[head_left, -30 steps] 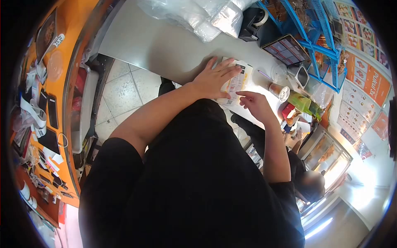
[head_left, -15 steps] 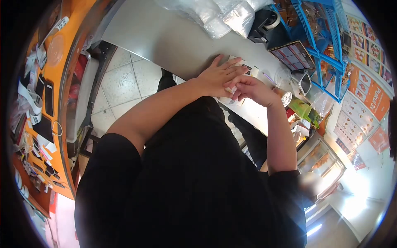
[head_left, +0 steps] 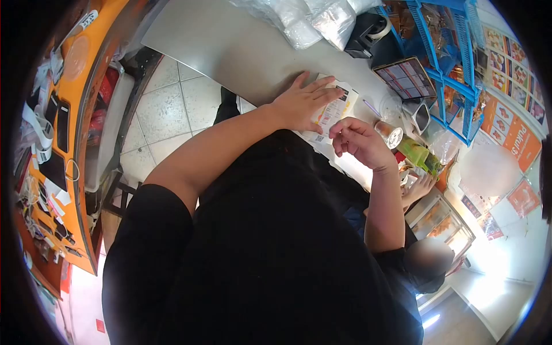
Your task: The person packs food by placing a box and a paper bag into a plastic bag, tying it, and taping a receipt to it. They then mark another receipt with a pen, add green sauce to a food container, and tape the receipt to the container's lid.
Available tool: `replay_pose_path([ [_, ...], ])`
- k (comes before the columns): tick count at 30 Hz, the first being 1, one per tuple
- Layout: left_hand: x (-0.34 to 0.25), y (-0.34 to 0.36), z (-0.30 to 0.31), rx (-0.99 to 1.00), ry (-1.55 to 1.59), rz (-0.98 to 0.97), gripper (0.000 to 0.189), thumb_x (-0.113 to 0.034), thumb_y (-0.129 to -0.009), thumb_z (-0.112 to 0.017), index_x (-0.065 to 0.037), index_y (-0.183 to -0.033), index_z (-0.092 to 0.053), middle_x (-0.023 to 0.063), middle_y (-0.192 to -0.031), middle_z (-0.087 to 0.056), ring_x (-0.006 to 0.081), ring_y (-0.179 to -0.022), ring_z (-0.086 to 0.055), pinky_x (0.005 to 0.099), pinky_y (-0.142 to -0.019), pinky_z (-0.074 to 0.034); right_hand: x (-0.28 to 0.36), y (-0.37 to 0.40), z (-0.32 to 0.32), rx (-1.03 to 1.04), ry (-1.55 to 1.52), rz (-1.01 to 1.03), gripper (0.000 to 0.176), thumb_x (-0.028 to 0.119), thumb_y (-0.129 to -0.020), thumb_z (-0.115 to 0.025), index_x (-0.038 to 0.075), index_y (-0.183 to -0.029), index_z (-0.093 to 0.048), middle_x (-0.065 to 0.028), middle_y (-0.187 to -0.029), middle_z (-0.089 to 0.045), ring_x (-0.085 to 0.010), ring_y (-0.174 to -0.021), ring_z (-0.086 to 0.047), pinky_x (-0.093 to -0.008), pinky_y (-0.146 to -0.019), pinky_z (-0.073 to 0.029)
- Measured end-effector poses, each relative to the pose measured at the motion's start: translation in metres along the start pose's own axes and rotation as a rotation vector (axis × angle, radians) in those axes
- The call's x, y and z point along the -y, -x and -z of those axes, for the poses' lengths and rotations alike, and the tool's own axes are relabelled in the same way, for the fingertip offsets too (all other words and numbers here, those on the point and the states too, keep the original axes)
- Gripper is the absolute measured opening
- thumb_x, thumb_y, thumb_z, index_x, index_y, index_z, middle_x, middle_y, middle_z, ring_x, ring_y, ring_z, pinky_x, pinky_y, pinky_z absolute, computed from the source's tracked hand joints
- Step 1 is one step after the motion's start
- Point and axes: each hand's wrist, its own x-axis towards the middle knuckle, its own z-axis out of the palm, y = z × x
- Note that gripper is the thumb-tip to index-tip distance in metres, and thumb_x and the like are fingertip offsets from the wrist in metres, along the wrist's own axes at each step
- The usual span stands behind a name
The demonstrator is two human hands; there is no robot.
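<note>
My left hand [head_left: 303, 104] lies with its fingers spread on a white printed box [head_left: 340, 108], which rests on the grey table [head_left: 230, 34]. To the right of the box, my right hand [head_left: 363, 142] is raised with its fingers curled and touches nothing that I can make out. A cup [head_left: 391, 134] stands just beyond my right hand, and a purple pen [head_left: 371, 107] lies between the box and the cup.
Plastic bags [head_left: 305, 23], a black tape dispenser [head_left: 367, 35], a tablet [head_left: 406, 80] and a blue rack [head_left: 448, 69] line the far side. A co-worker [head_left: 428, 264] is at the right, one hand [head_left: 420, 187] near a green packet [head_left: 418, 154]. An orange counter [head_left: 86, 172] stands at left.
My right hand has come away from my left hand, down and to the right. More of the box shows. The co-worker and their hand have come into fuller view.
</note>
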Motion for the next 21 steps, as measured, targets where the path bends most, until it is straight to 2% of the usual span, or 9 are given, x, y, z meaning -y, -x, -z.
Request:
replay_pose_path([
  [1,-0.001,-0.001,0.004,0.037,-0.006,0.007,0.102,-0.058,-0.081,-0.082,-0.016,-0.162,-0.038,0.0056,-0.168,-0.041,0.0232,-0.163,-0.019,0.0678,-0.127,-0.016,-0.002,0.001,0.002,-0.004,0.000,0.006,0.020,0.014,-0.109,-0.057,0.002,-0.122,-0.067,-0.0072,-0.105,-0.069,-0.0182,-0.083,-0.063,-0.0346,-0.078,-0.052],
  [3,-0.006,-0.003,0.010,0.077,-0.015,0.003,0.102,-0.056,-0.080,-0.084,-0.017,-0.162,-0.038,0.0059,-0.168,-0.041,0.0242,-0.163,-0.019,0.0678,-0.127,-0.015,-0.006,0.004,0.005,-0.023,-0.088,0.086,0.022,0.014,-0.109,-0.057,0.001,-0.123,-0.067,-0.0023,-0.088,-0.062,-0.0130,-0.077,-0.059,-0.0289,-0.072,-0.050],
  [4,-0.009,-0.004,0.012,0.104,-0.034,0.007,0.096,-0.050,-0.082,-0.084,-0.018,-0.161,-0.041,0.0062,-0.168,-0.040,0.0251,-0.163,-0.019,0.0681,-0.127,-0.014,-0.006,0.008,0.006,-0.028,-0.089,0.098,0.022,0.014,-0.109,-0.057,0.001,-0.123,-0.067,-0.0023,-0.088,-0.062,-0.0130,-0.077,-0.059,-0.0289,-0.072,-0.050],
  [6,-0.018,-0.005,0.021,0.140,-0.061,-0.006,0.090,-0.045,-0.084,-0.084,-0.018,-0.159,-0.044,0.0066,-0.169,-0.040,0.0260,-0.163,-0.019,0.0683,-0.127,-0.013,-0.006,0.018,0.004,0.058,-0.141,0.175,0.022,0.013,-0.109,-0.056,0.002,-0.123,-0.068,0.0003,-0.080,-0.053,-0.0107,-0.068,-0.050,-0.0271,-0.065,-0.044],
  [8,-0.034,-0.005,0.039,-0.058,0.082,0.080,0.069,-0.033,-0.090,-0.079,-0.019,-0.153,-0.053,0.0070,-0.170,-0.038,0.0312,-0.164,-0.018,0.0689,-0.127,-0.012,-0.006,0.029,-0.003,0.139,-0.263,0.253,0.022,0.013,-0.109,-0.055,0.004,-0.124,-0.068,0.0008,-0.079,-0.051,-0.0100,-0.066,-0.048,-0.0272,-0.063,-0.042],
  [12,-0.045,-0.016,0.067,-0.055,0.224,0.054,0.055,-0.030,-0.094,-0.073,-0.018,-0.146,-0.059,0.0080,-0.168,-0.040,0.0379,-0.161,-0.022,0.0695,-0.127,-0.013,-0.009,0.044,-0.012,0.355,-0.452,0.447,0.025,0.012,-0.112,-0.049,0.007,-0.127,-0.068,0.0025,-0.076,-0.049,-0.0077,-0.059,-0.043,-0.0272,-0.058,-0.038],
  [15,-0.017,-0.020,0.024,0.088,0.082,0.043,0.050,-0.029,-0.094,-0.072,-0.016,-0.141,-0.061,0.0071,-0.164,-0.046,0.0430,-0.157,-0.030,0.0715,-0.126,-0.013,-0.010,0.048,-0.016,0.474,-0.516,0.544,0.027,0.010,-0.113,-0.044,0.009,-0.128,-0.067,0.0026,-0.076,-0.049,-0.0069,-0.058,-0.042,-0.0270,-0.058,-0.038],
  [17,-0.007,-0.019,0.009,0.093,-0.136,-0.027,0.039,-0.027,-0.094,-0.071,-0.015,-0.130,-0.067,0.0058,-0.156,-0.055,0.0397,-0.154,-0.037,0.0739,-0.124,-0.013,-0.014,0.049,-0.018,0.497,-0.549,0.607,0.028,0.010,-0.113,-0.044,0.010,-0.130,-0.066,0.0031,-0.075,-0.049,-0.0068,-0.059,-0.043,-0.0266,-0.059,-0.038],
  [21,-0.021,-0.016,0.012,0.106,-0.329,-0.226,0.028,-0.025,-0.094,-0.070,-0.014,-0.119,-0.071,0.0052,-0.153,-0.059,0.0372,-0.154,-0.038,0.0758,-0.124,-0.011,-0.022,0.054,-0.021,0.500,-0.603,0.724,0.030,0.009,-0.112,-0.044,0.011,-0.132,-0.065,0.0042,-0.076,-0.048,-0.0066,-0.060,-0.042,-0.0264,-0.060,-0.038],
])
